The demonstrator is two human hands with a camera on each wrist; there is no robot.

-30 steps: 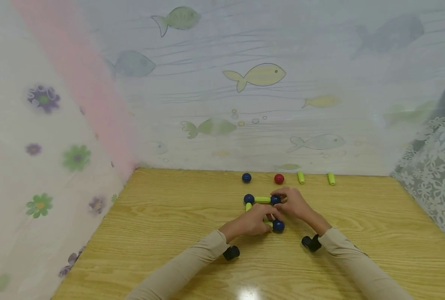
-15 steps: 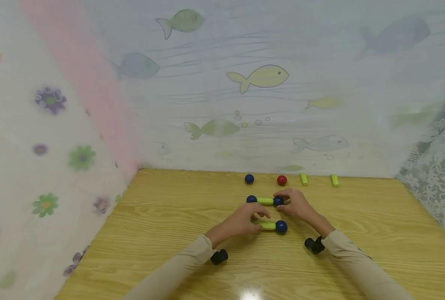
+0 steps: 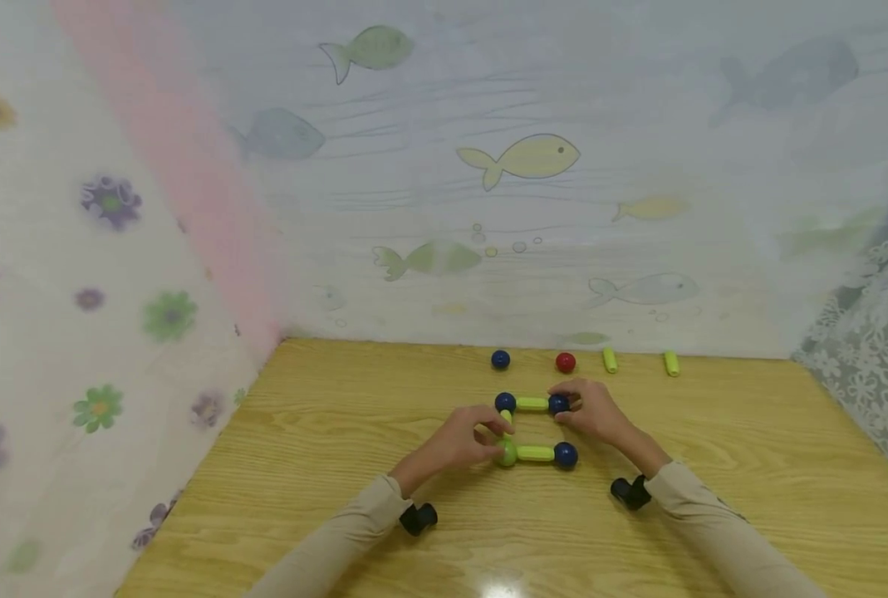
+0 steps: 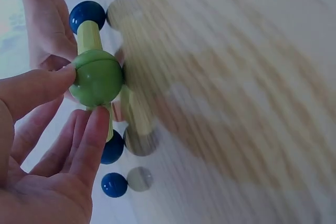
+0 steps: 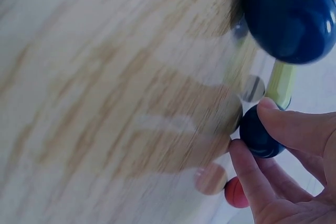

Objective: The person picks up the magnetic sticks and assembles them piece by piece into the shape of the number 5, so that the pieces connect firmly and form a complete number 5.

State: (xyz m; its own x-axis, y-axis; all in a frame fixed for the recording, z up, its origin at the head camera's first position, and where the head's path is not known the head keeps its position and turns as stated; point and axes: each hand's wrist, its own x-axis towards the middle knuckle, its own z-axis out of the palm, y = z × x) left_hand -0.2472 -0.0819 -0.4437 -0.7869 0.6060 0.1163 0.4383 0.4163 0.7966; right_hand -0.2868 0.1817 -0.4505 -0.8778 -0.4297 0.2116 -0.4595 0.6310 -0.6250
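Note:
Yellow-green rods and balls form a three-sided frame on the wooden table, its right side without a rod. My left hand (image 3: 464, 436) pinches the green ball (image 4: 97, 78) at the near left corner between thumb and fingertips. From that ball a near rod (image 3: 536, 454) runs to a blue ball (image 3: 566, 455), and a left rod (image 3: 507, 422) runs back to another blue ball (image 3: 505, 403). The far rod (image 3: 532, 404) ends at a third blue ball (image 5: 261, 135), which my right hand (image 3: 593, 411) pinches between thumb and fingers.
Behind the frame lie a loose blue ball (image 3: 500, 360), a red ball (image 3: 566, 362) and two loose rods, one left (image 3: 610, 360) and one right (image 3: 671, 363). A wall covering with fish drawings (image 3: 518, 156) rises at the table's (image 3: 324, 498) back edge.
My left hand has moved left along the near rod, from beside its blue ball to the green ball, uncovering the rod. My right hand stays at the far right blue ball.

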